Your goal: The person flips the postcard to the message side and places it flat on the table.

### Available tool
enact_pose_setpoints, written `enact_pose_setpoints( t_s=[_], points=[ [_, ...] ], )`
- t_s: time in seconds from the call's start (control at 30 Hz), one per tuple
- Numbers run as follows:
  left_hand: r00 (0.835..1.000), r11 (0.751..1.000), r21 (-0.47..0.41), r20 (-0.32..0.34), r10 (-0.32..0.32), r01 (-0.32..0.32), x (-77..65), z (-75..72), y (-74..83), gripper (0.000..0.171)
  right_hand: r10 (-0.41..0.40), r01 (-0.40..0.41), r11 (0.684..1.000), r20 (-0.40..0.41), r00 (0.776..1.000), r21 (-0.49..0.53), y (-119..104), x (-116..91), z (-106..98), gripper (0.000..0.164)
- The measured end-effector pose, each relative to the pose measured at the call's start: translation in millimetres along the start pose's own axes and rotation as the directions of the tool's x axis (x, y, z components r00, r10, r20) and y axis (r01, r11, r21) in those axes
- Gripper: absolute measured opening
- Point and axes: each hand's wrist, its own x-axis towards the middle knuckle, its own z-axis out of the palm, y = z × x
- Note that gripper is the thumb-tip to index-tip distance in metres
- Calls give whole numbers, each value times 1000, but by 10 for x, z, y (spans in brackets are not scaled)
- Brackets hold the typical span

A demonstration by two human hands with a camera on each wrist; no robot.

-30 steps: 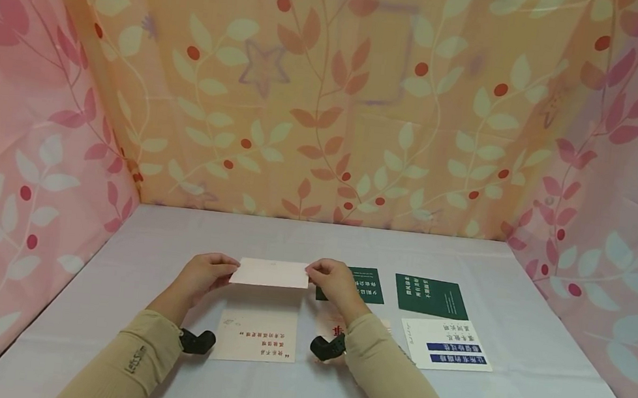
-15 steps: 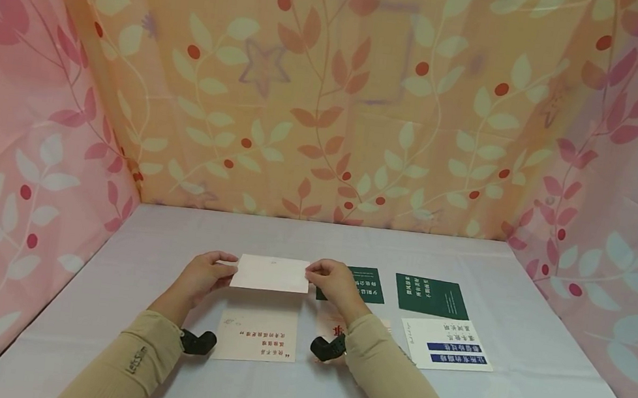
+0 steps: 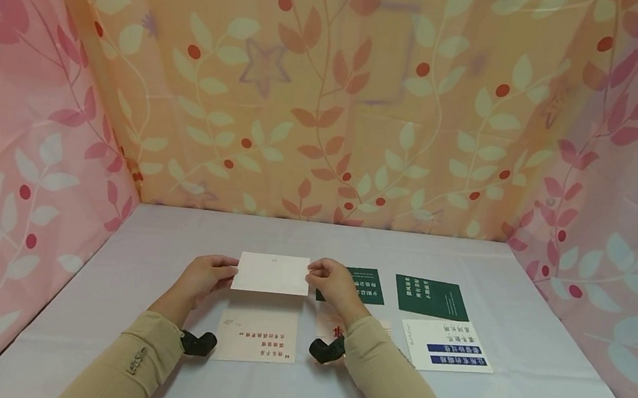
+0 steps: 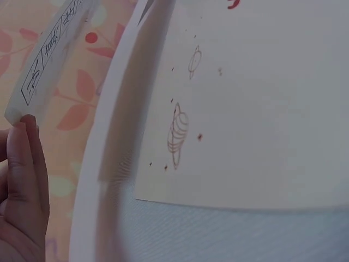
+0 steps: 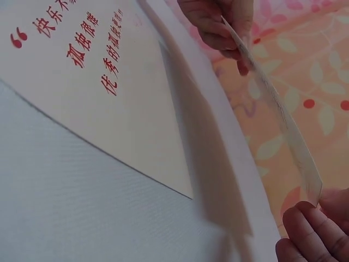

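Observation:
Above the table, both hands hold a pale card (image 3: pixel 272 274) by its two short edges. My left hand (image 3: pixel 206 278) pinches one end between thumb and fingers. The opposite end is pinched by my right hand (image 3: pixel 335 283). A nearly blank face shows in the head view; the left wrist view catches dark printed characters on the other side of the held card (image 4: pixel 52 52). Below it, flat on the cloth, lies a cream card with red writing (image 3: pixel 256 336) and small planet drawings. The right wrist view shows the held card (image 5: pixel 278 103) edge-on, bowed slightly.
Right of the hands lie a green card (image 3: pixel 367 286), partly behind my right hand, another green card (image 3: pixel 432 297) and a white card with blue bars (image 3: pixel 447 345). My right wrist partly covers a card with red print (image 3: pixel 331 324). Patterned curtains (image 3: pixel 331 95) enclose the white table (image 3: pixel 174 228).
The held card has tilted so that more of its blank face shows in the head view, its lower edge dropping slightly. Both hands stay nearly in place; the cards on the table have not moved.

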Motion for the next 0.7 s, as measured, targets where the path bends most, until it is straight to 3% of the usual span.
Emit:
enact_pose_setpoints(
  t_s=[0.37,0.7],
  points=[
    [1000,1000,3,-17,19,-18,1,29,-22,30,66,-68,996,34,997,66,-9,-13,30,37],
    [997,998,51,-72,26,-22,31,78,-64,19,77,-77,997,-11,997,18,-6,-26,61,32]
  ],
)
